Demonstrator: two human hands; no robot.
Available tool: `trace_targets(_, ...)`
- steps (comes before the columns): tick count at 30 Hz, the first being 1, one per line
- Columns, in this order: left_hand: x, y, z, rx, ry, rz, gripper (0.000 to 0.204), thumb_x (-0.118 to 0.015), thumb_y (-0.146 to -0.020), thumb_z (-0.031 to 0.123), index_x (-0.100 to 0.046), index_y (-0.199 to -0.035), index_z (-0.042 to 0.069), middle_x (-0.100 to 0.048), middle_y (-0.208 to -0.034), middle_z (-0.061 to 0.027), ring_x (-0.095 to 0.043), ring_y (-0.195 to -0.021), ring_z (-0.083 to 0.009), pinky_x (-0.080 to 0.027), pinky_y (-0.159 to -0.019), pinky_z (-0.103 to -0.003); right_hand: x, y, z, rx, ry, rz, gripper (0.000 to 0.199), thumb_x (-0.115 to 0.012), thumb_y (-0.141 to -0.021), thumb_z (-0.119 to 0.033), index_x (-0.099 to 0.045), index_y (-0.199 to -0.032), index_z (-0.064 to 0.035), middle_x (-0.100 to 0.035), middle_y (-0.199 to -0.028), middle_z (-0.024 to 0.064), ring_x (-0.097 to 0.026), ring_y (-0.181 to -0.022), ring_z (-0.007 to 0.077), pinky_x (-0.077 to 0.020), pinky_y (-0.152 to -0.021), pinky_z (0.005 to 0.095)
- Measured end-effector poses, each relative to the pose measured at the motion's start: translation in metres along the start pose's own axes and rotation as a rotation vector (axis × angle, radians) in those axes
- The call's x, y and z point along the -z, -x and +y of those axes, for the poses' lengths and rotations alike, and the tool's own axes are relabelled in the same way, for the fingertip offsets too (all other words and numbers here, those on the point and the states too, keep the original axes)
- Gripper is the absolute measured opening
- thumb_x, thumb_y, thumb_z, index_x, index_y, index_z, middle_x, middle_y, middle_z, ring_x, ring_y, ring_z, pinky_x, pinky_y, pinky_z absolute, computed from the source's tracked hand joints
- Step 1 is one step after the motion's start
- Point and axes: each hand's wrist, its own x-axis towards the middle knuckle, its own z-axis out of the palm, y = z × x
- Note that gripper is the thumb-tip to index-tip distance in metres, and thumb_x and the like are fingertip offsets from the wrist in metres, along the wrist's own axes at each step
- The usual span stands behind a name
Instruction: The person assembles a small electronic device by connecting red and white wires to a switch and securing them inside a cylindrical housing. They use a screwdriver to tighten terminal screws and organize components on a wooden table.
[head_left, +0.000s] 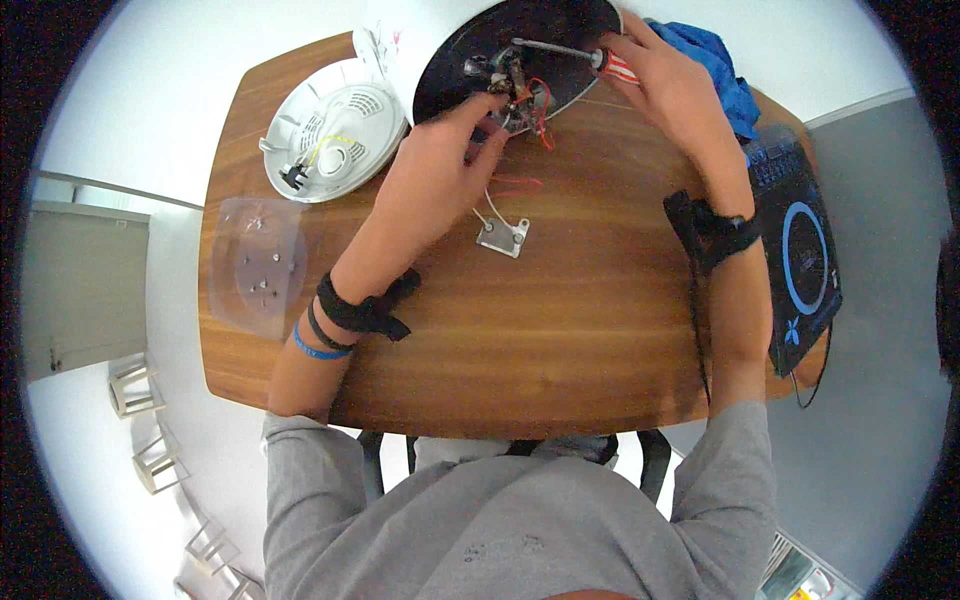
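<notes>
At the far edge of the table a white appliance housing with a black hollow inside (pixel 450 78) lies tipped toward me. A metal mechanism with red wires (pixel 518 92) sits in it. My right hand (pixel 668 88) grips a screwdriver (pixel 618 68) with a red-and-white striped handle, its shaft pointing left across the hollow. My left hand (pixel 425 170) is at the housing's near rim, fingers curled against the mechanism; what they pinch is hidden. Below them on the wood lies a small metal plate (pixel 502 238) with a white wire running up from it.
A white round cover (pixel 375 165) with a black plug (pixel 294 176) and a yellow cable lies at the left. Nearer me, several small screws rest on a clear plastic sheet or tray (pixel 232 295). To the right are a black cooktop with a blue ring (pixel 800 330) and a blue cloth (pixel 715 75).
</notes>
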Motion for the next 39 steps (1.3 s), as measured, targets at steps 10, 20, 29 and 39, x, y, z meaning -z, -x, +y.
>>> trace_targets(10, -0.003, 0.0, 0.008, 0.032, -0.068, 0.045, 0.032, -0.072, -0.1, 0.009, -0.071, -0.131, 0.002, -0.077, -0.1, -0.0249, -0.077, -0.085, -0.0405, -0.061, -0.072, -0.045, 0.033, 0.04, -0.011, -0.111, 0.021, -0.286, 0.031, -0.078, -0.096, -0.027, -0.071, -0.118, -0.0065, -0.073, -0.114, 0.0198, -0.071, -0.104, 0.044, -0.0584, -0.084, 0.0513)
trace_targets(20, -0.011, 0.002, 0.005, 0.076, 0.047, 0.034, 0.03, -0.066, -0.104, 0.009, -0.071, -0.132, -0.001, -0.075, -0.097, -0.0255, -0.077, -0.08, -0.0378, -0.06, -0.074, -0.044, 0.027, 0.038, -0.036, -0.141, -0.036, -0.37, 0.036, -0.079, -0.095, -0.044, -0.079, -0.103, -0.0093, -0.077, -0.09, 0.0218, -0.075, -0.086, 0.0452, -0.0619, -0.077, 0.0535)
trace_targets(29, -0.001, -0.013, 0.019, -0.052, -0.174, -0.037, 0.029, -0.067, -0.104, 0.013, -0.073, -0.129, -0.001, -0.074, -0.1, -0.027, -0.073, -0.087, -0.0458, -0.058, -0.076, -0.049, 0.026, 0.042, -0.035, -0.153, 0.01, -0.339, 0.035, -0.078, -0.095, -0.044, -0.079, -0.1, -0.0091, -0.076, -0.085, 0.0234, -0.075, -0.08, 0.0449, -0.0629, -0.07, 0.0538)
trace_targets(39, 0.023, -0.027, 0.036, -0.114, -0.38, -0.301, 0.038, -0.063, -0.105, 0.017, -0.064, -0.138, -0.003, -0.072, -0.103, -0.0295, -0.07, -0.096, -0.0504, -0.056, -0.084, -0.058, 0.041, 0.041, -0.045, -0.173, 0.003, -0.3, 0.029, -0.078, -0.093, -0.038, -0.08, -0.097, -0.0093, -0.077, -0.084, 0.0223, -0.076, -0.08, 0.0435, -0.0639, -0.072, 0.0529)
